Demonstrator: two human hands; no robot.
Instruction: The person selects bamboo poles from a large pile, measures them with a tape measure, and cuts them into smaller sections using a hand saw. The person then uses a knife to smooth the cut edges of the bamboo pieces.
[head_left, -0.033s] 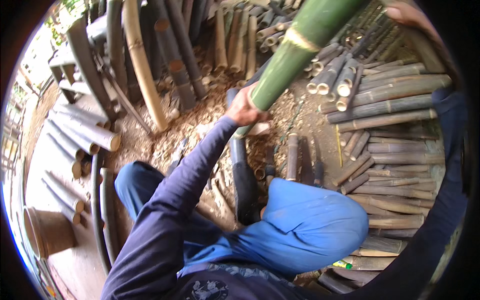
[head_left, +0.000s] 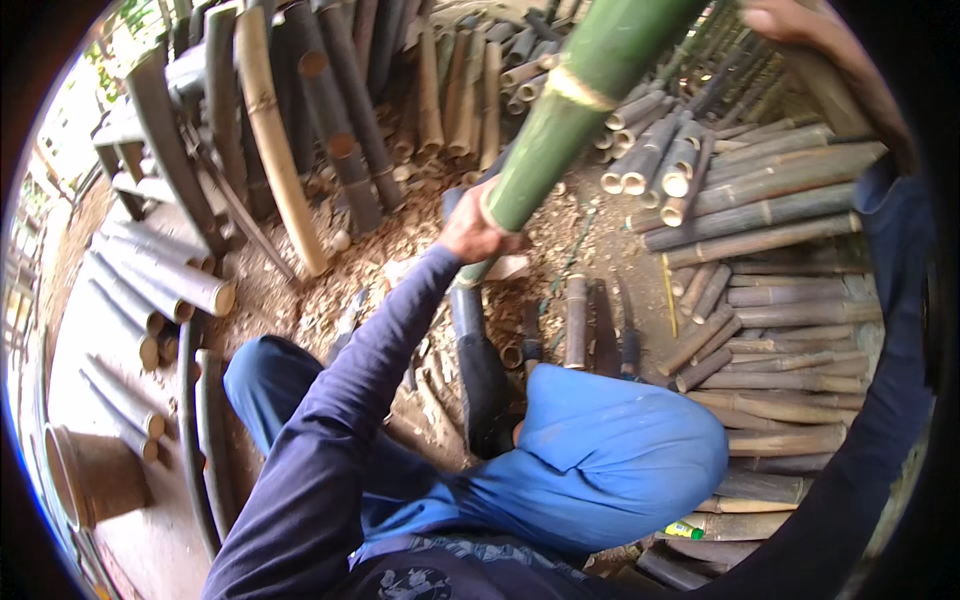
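Observation:
A thick green bamboo pole point(head_left: 535, 140), with a pale ring at its joint, slants from the upper edge down to the middle. Its lower end lies in my left hand point(head_left: 474, 226), whose fingers are wrapped round it. Just under that hand stands a dark upright post or tube point(head_left: 467, 312), close to the pole's end. My right hand point(head_left: 785, 24) is raised at the upper right edge, to the right of the pole. Only part of it shows, and its fingers run out of the picture.
Cut bamboo lengths point(head_left: 770, 215) lie stacked on the right. More poles point(head_left: 262, 130) lean upright at the back left. Pale shavings point(head_left: 370, 240) cover the ground ahead. Blades with dark handles point(head_left: 628, 335) stand beyond my bent knee. A brown bucket point(head_left: 100, 475) sits at the left.
The whole view has shifted slightly left. My left hand and the green bamboo pole appear a little further left, and the left grip is the same.

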